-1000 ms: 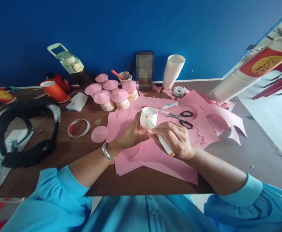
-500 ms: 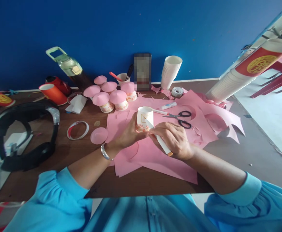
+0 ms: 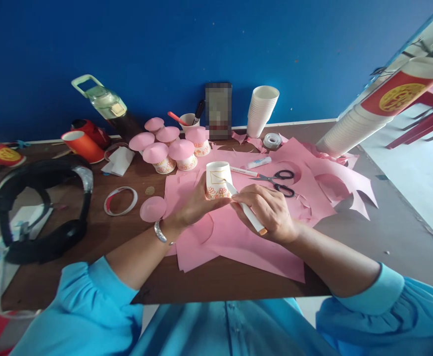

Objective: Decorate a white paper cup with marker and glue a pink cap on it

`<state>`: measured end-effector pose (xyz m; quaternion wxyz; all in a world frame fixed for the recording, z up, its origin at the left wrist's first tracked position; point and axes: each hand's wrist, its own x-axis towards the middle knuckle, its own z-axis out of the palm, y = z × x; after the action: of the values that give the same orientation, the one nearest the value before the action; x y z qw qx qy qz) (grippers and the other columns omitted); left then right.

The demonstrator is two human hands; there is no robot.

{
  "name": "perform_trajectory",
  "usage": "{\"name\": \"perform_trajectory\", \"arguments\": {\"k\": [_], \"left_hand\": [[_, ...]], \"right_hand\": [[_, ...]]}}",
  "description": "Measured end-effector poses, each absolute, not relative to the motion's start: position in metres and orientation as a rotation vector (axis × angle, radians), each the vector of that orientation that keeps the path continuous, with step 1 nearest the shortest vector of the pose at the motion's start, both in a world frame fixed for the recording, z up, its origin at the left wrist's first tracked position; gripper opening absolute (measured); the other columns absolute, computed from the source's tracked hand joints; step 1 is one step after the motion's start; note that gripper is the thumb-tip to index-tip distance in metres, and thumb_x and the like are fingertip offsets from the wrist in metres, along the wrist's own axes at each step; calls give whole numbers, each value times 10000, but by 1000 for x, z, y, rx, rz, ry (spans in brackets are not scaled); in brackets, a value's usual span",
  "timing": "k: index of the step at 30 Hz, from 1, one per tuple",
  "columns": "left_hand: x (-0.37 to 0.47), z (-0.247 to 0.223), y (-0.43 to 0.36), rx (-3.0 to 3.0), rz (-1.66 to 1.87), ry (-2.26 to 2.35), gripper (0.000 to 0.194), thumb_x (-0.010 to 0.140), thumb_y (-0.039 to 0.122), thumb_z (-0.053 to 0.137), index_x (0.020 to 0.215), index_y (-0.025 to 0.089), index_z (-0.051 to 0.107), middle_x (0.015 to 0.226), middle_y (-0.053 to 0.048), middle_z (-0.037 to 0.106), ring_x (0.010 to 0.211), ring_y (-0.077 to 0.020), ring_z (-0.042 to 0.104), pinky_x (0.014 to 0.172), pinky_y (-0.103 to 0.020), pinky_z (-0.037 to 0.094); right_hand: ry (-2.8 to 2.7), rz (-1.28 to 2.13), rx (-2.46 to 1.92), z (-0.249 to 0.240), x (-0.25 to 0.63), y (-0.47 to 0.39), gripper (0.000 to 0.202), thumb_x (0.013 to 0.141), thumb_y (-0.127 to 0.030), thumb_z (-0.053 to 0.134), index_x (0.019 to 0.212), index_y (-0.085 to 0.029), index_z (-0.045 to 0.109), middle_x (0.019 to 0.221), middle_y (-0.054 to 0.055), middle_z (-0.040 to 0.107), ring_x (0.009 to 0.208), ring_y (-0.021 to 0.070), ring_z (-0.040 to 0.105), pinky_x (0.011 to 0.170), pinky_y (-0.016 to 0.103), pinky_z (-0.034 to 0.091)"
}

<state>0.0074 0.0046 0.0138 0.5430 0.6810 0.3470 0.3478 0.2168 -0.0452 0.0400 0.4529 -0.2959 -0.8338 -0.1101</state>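
Observation:
My left hand point(image 3: 197, 202) is closed around a white paper cup point(image 3: 218, 180), held upright above the pink paper point(image 3: 238, 247). Orange and red flowers run round the cup's lower part, with a thin-lined rectangle above them. In my right hand point(image 3: 268, 210) is a white marker pen point(image 3: 251, 217) with an orange end; its tip meets the cup near the rectangle. Just behind the cup lie a red-and-white pen point(image 3: 244, 171), a glue stick point(image 3: 258, 162) and black-handled scissors point(image 3: 283, 184). Several small cups with pink paper cones point(image 3: 182, 149) stand behind to the left.
At the left are a black headset-like strap point(image 3: 45, 247), a tape roll point(image 3: 120, 200), a pink cone point(image 3: 153, 209) and a bottle point(image 3: 107, 104). Stacked cups point(image 3: 263, 111) and a phone point(image 3: 218, 111) stand by the blue wall. A taller cup stack point(image 3: 364, 123) leans at the right.
The cup has shifted slightly left and turned in my left hand, so more of the drawn rectangle shows. The marker tip has moved from inside the rectangle to its right side.

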Motion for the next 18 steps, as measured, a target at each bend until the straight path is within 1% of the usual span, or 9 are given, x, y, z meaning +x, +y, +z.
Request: {"name": "perform_trajectory", "arguments": {"k": [3,5,8,11,14,18], "left_hand": [[9,20,5,1509,801,742,474,873,492,836,1140,217,557,1140,-69,645,1044,-245,640,878,-399,571],[11,24,5,1451,807,705,438,861,462,848,1088,212,570,1088,-54,645,1031,-237,632,891,-394,555],[12,30,3,1414,826,681,411,865,432,846,1076,214,568,1054,-39,639,1046,-233,626,932,-402,544],[12,31,2,1396,829,664,401,875,424,834,1095,217,570,1069,-39,642,1081,-247,632,978,-441,545],[11,29,3,1382,830,660,431,883,416,831,1151,217,559,1109,-52,651,1078,-251,638,974,-458,550],[11,26,4,1396,834,664,449,880,424,833,1162,220,549,1108,-57,651,1060,-250,642,963,-458,552]], "right_hand": [[-2046,-282,-736,38,217,-44,302,969,-70,636,1241,-192,591,843,11,710,709,177,693,635,290,568],[-2039,-288,-734,37,217,-43,304,970,-67,637,1245,-191,590,847,13,712,718,181,698,627,291,564],[-2028,-278,-743,35,218,-42,283,975,-67,629,1229,-186,592,862,25,712,732,182,705,620,291,563],[-2025,-273,-747,35,218,-41,253,973,-65,635,1197,-175,592,860,33,706,724,179,698,607,290,557],[-2031,-271,-757,36,218,-41,241,975,-66,634,1183,-179,589,863,34,712,731,180,699,609,291,556],[-2034,-276,-776,37,218,-42,240,983,-68,622,1181,-198,583,857,22,707,738,172,697,616,285,550]]}}
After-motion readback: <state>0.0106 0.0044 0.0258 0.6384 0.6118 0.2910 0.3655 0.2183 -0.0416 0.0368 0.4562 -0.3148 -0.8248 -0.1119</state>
